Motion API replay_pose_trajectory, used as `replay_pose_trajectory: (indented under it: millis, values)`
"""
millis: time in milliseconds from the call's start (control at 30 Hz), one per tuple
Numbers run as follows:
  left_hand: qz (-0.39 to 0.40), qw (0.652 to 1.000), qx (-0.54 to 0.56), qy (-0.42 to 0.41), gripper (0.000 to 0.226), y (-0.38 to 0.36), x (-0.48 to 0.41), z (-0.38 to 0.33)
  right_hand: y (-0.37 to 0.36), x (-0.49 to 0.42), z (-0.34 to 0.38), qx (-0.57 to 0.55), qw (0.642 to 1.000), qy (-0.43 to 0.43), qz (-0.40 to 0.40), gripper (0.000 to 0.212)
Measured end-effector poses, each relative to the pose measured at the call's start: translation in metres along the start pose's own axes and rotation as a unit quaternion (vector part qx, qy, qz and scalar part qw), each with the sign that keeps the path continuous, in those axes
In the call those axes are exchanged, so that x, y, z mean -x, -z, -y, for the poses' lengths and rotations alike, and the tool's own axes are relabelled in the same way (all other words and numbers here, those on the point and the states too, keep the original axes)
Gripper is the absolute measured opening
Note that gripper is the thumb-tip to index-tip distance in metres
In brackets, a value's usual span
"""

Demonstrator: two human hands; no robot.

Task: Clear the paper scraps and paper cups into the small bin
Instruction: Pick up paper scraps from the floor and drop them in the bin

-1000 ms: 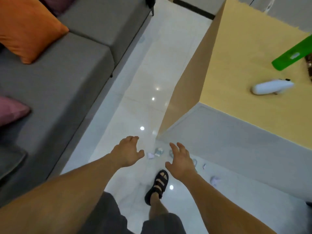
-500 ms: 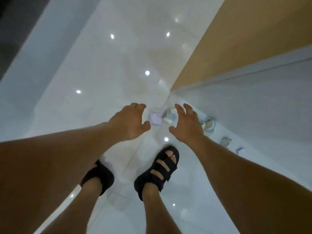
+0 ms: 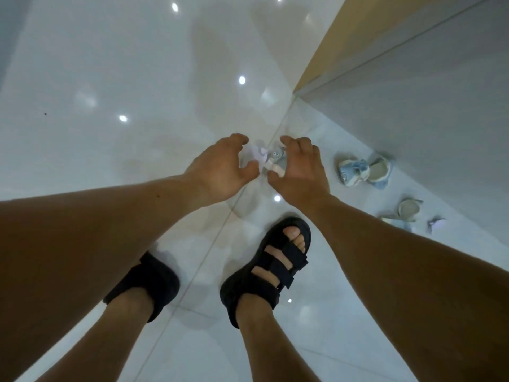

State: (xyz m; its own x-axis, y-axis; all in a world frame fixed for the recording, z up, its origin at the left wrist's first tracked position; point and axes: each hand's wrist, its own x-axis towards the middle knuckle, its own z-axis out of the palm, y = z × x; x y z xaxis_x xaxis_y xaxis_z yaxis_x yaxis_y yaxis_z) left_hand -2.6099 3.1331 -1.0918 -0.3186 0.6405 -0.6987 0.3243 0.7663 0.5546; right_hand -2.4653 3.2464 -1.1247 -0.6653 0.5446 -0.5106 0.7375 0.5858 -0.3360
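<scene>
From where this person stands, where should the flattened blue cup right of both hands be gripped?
Probably pinch its crumpled body from above, approaching from the open left side: the flattened blue cup lies crushed flat, and a second cup crowds its right.

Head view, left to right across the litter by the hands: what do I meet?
left hand → white paper scrap → printed paper cup → right hand → crushed blue cup → second blue cup → pale cup → small paper scrap
</scene>
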Motion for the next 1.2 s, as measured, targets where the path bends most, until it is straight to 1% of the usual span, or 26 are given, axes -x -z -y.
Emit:
replay_pose_trajectory:
  millis: [67,133,200,233,267,367,467,567,667,767,833,933,1033,1133,1200]
  values:
    - [0.015,0.999,0.039,-0.003,0.069,0.010,0.006,-0.011,0.014,0.011,0.021,-0.064,0.996,0.048,-0.027,0.075]
    - [0.035,0.996,0.077,0.007,0.065,0.022,0.010,-0.021,0.028,0.017,0.042,-0.100,0.989,0.094,-0.050,0.078]
    - [0.036,0.994,0.099,0.006,0.045,0.034,0.013,-0.026,0.042,0.019,0.060,-0.123,0.982,0.130,-0.057,0.080]
    - [0.029,0.994,0.103,0.003,0.035,0.040,0.014,-0.027,0.047,0.018,0.068,-0.133,0.980,0.141,-0.055,0.080]
    - [0.021,0.994,0.106,0.002,0.030,0.044,0.015,-0.026,0.051,0.018,0.074,-0.141,0.978,0.146,-0.050,0.080]
    - [0.001,0.994,0.110,0.010,0.031,0.053,0.015,-0.016,0.049,0.012,0.080,-0.147,0.978,0.142,-0.028,0.085]
    - [-0.028,0.995,0.090,0.045,0.035,0.057,0.012,0.011,0.035,0.001,0.063,-0.092,0.991,0.095,0.018,0.091]
    - [-0.038,0.994,0.059,0.085,0.039,0.055,0.010,0.046,0.014,-0.010,0.042,0.024,0.996,0.029,0.076,0.094]
    - [-0.039,0.992,0.060,0.104,0.042,0.050,0.012,0.074,-0.010,-0.020,0.043,0.053,0.994,0.026,0.090,0.094]
    - [-0.049,0.990,0.061,0.114,0.044,0.051,0.015,0.094,-0.030,-0.028,0.057,0.061,0.994,0.045,0.075,0.091]
    - [-0.056,0.990,0.061,0.114,0.044,0.053,0.015,0.103,-0.039,-0.036,0.070,0.068,0.994,0.069,0.058,0.085]
    - [-0.063,0.989,0.067,0.114,0.044,0.059,0.017,0.112,-0.050,-0.045,0.095,0.075,0.993,0.083,0.048,0.062]
    - [-0.067,0.989,0.070,0.108,0.046,0.069,0.022,0.118,-0.051,-0.045,0.111,0.054,0.994,0.068,0.060,0.037]
    - [-0.070,0.988,0.078,0.110,0.051,0.086,0.035,0.118,-0.035,-0.036,0.122,0.003,0.997,0.036,0.072,0.024]
    - [-0.075,0.987,0.090,0.114,0.052,0.102,0.049,0.113,-0.015,-0.027,0.130,-0.026,0.997,0.019,0.064,0.016]
